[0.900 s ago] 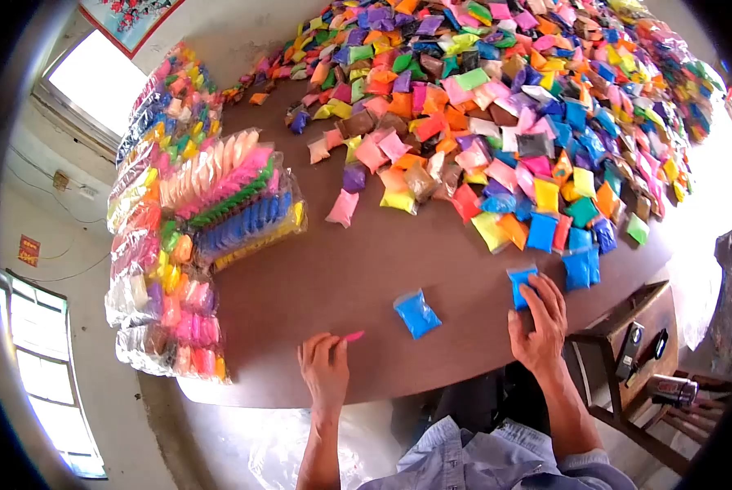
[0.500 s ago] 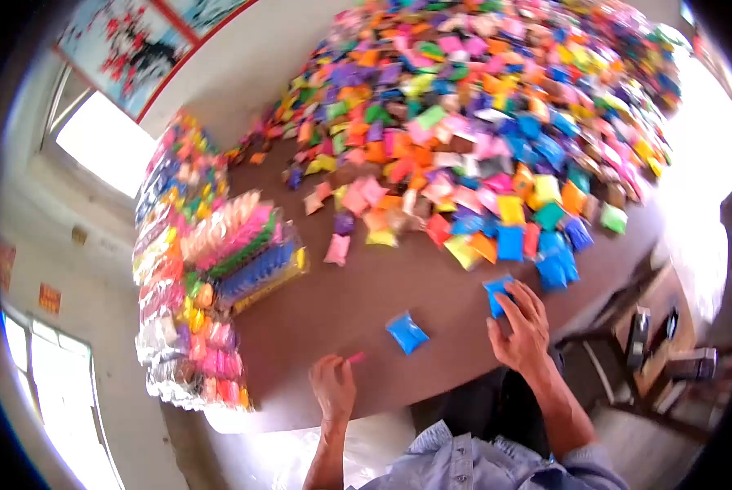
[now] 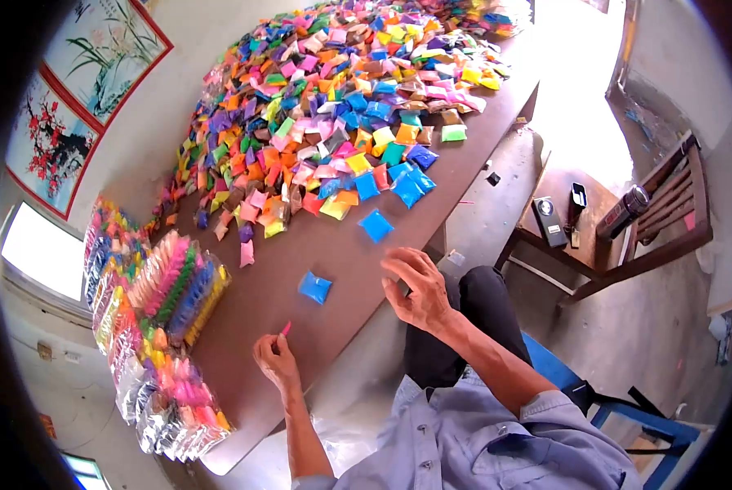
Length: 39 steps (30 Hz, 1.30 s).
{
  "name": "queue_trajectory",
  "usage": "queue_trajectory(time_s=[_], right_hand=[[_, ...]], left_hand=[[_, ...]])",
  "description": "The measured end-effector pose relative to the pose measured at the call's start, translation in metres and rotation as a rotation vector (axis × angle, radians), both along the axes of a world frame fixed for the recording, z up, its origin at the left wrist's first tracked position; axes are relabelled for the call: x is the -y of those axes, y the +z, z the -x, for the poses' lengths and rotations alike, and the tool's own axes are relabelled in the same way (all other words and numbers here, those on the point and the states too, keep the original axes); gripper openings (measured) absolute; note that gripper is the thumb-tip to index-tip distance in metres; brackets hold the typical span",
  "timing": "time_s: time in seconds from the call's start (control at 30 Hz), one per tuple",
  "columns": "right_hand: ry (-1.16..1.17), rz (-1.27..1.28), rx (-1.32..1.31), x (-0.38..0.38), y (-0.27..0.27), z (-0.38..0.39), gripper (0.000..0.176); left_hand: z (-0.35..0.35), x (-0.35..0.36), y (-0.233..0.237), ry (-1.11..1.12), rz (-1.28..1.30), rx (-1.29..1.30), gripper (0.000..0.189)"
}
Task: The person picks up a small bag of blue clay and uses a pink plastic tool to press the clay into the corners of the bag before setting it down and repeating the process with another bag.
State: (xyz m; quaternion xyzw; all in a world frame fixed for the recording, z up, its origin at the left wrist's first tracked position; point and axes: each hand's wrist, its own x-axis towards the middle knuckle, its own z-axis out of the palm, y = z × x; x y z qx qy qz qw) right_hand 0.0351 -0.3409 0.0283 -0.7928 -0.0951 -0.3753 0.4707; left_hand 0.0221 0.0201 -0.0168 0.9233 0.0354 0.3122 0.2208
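Note:
My left hand [image 3: 277, 360] is pinched around a small pink stick [image 3: 286, 328] near the table's front edge. A blue packet [image 3: 314, 287] lies on the brown table [image 3: 255, 306] just beyond it. My right hand [image 3: 416, 287] hovers at the table edge, fingers apart and curved, with nothing in it. Beyond its fingertips lies a second blue packet [image 3: 376, 226], untouched. More blue packets [image 3: 412, 184] rest at the near edge of a large heap of colourful packets [image 3: 325, 106].
Bagged rows of coloured packets [image 3: 178, 286] are stacked at the table's left end. At the right stands a wooden chair [image 3: 676, 204] holding a dark flask [image 3: 623, 216] and a black box [image 3: 549, 221]. A blue seat frame [image 3: 554, 359] is beside my legs.
The view has swung to the right. My right hand has let go of the blue packet and drawn back towards me. My left hand still pinches the pink stick.

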Motion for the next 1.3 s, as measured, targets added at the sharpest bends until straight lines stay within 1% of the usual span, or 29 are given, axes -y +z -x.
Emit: queue_trajectory(time_s=[0.07,0.13,0.27,0.37,0.43,0.63,0.73,0.8,0.83,0.9,0.93,0.97,1.0,1.03,1.1,1.13,1.27,1.3], right_hand=[[-0.032,-0.012,0.031,-0.003,0.013,0.009,0.031],[0.004,-0.046,0.052,-0.005,0.029,0.015,0.029],[0.042,-0.040,0.116,-0.016,0.054,0.023,0.028],[0.139,-0.009,0.086,-0.021,0.070,0.033,0.027],[0.152,0.000,0.084,-0.025,0.077,0.040,0.027],[0.215,0.042,0.029,-0.029,0.092,0.053,0.027],[0.243,0.062,0.010,-0.030,0.095,0.058,0.025],[0.330,-0.084,-0.169,-0.031,0.094,0.064,0.029],[0.331,-0.091,-0.177,-0.032,0.090,0.062,0.029],[0.451,-0.511,-0.262,-0.035,0.078,0.052,0.030],[0.463,-0.525,-0.283,-0.033,0.080,0.049,0.030],[0.506,-0.657,-0.388,-0.028,0.083,0.044,0.033],[0.547,-0.788,-0.494,-0.023,0.086,0.040,0.036],[0.563,-0.803,-0.514,-0.021,0.091,0.037,0.036],[0.584,-0.966,-0.574,-0.017,0.105,0.033,0.047],[0.596,-0.985,-0.596,-0.016,0.114,0.033,0.047],[0.802,-0.980,-0.499,-0.013,0.165,0.041,0.049],[0.888,-1.028,-0.457,-0.015,0.180,0.050,0.046]], left_hand=[[-0.002,-0.003,-0.001,-0.013,0.013,0.010,0.013],[-0.003,-0.006,-0.005,-0.023,-0.006,-0.008,0.012],[-0.004,-0.007,-0.008,-0.028,-0.015,0.043,0.013],[-0.002,0.001,0.001,-0.032,0.035,0.037,0.015],[-0.001,0.001,0.003,-0.020,0.027,-0.012,0.017],[0.001,0.003,0.004,-0.040,0.022,0.077,0.015],[0.002,0.003,0.005,-0.051,0.012,0.071,0.013],[0.003,0.003,0.005,-0.047,0.011,0.063,0.012],[0.003,0.002,0.003,-0.040,0.013,0.058,0.011],[-0.001,0.003,0.002,-0.028,0.007,0.025,0.010],[0.000,0.001,0.002,-0.015,0.001,-0.003,0.010],[0.002,-0.001,0.001,0.002,-0.014,-0.026,0.010],[0.001,-0.001,0.001,-0.022,-0.041,0.022,0.010],[0.000,0.001,0.001,-0.046,-0.066,0.074,0.010],[-0.001,0.001,0.001,-0.020,-0.056,0.041,0.010],[-0.001,0.000,0.000,-0.013,-0.035,0.017,0.011],[0.000,0.003,0.002,0.014,-0.050,-0.043,0.009],[-0.001,0.000,0.000,0.012,-0.078,-0.021,0.009]])
